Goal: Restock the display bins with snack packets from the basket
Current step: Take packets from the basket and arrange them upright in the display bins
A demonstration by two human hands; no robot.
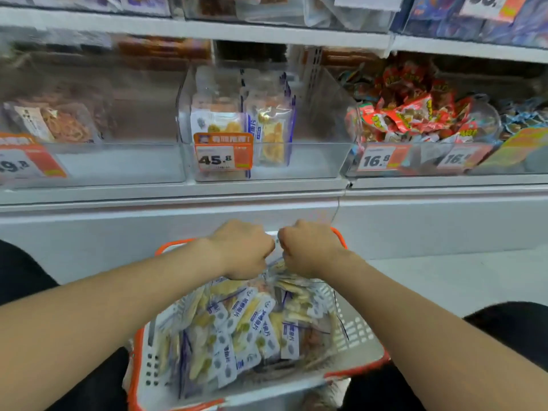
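Observation:
A white basket with an orange rim point(358, 333) sits low in front of me, holding a clear bag of several white-and-blue snack packets point(237, 324). My left hand point(241, 249) and my right hand point(310, 250) are both fisted at the far end of the basket, gripping the gathered top of the clear bag point(275, 266) between them. Above, the middle clear display bin point(320, 161) holds a few of the same packets point(267, 129) on its left side behind a 45.8 price tag point(223, 155).
The left bin point(118, 161) holds brownish snack packs. The right bin point(415, 164) is heaped with red-wrapped snacks. More bins line the shelf above. A white shelf base point(178, 226) stands behind the basket. My dark-clothed knees flank the basket.

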